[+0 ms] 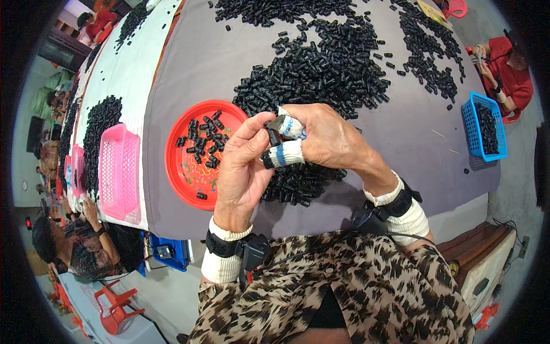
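My left hand (243,163) pinches a small black cylindrical plastic part (274,136) between thumb and fingers. My right hand (338,140) meets it there, its thumb and forefinger wrapped in white cloth with blue marks. A small dark blade-like piece (276,122) sticks out from the wrapped thumb, close against the part; its grip is mostly hidden. Behind and below the hands spreads a big pile of similar black parts (312,83). Just left of my left hand stands a round red tray (177,172) with several black parts in it.
A pink perforated basket (119,172) stands at the left on white cloth, near another black heap (102,123). At the right edge of the grey-covered table (412,155), a blue basket (498,146) holds black parts. Other people sit along both sides. A red stool (117,304) stands lower left.
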`<act>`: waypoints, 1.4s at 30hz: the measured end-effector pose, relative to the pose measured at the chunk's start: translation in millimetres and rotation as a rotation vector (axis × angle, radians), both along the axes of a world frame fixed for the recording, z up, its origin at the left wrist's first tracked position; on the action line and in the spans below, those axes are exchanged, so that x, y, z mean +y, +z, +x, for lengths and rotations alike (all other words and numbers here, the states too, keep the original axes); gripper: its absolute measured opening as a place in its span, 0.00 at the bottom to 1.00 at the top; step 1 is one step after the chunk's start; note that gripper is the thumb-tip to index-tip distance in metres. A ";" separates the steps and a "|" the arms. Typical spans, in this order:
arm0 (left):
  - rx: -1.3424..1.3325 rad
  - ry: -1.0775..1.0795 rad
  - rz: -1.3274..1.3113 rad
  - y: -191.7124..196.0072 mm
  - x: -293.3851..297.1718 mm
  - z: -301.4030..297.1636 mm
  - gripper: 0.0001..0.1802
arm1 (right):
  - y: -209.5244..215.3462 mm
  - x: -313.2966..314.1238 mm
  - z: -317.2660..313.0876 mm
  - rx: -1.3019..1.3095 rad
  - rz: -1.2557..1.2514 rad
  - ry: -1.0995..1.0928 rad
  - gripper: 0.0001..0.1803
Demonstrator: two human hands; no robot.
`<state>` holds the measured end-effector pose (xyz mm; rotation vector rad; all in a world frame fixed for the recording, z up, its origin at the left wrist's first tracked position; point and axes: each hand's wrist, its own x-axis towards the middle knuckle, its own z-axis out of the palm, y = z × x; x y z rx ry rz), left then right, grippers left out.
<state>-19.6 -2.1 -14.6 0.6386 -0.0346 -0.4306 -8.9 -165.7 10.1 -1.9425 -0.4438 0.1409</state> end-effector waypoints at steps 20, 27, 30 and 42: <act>0.008 -0.014 0.052 0.9 -0.2 1.5 0.13 | -7.9 -1.7 2.2 0.015 0.016 0.049 0.23; -0.001 -0.019 0.050 -1.4 0.4 2.2 0.13 | -7.5 -1.5 1.0 0.031 0.021 0.032 0.22; -0.001 -0.011 0.058 -0.8 0.9 2.2 0.13 | -8.6 -0.9 1.9 0.010 0.019 0.039 0.21; -0.031 -0.057 0.056 -2.2 2.0 1.3 0.13 | -12.1 -2.7 0.8 -0.014 -0.013 0.065 0.18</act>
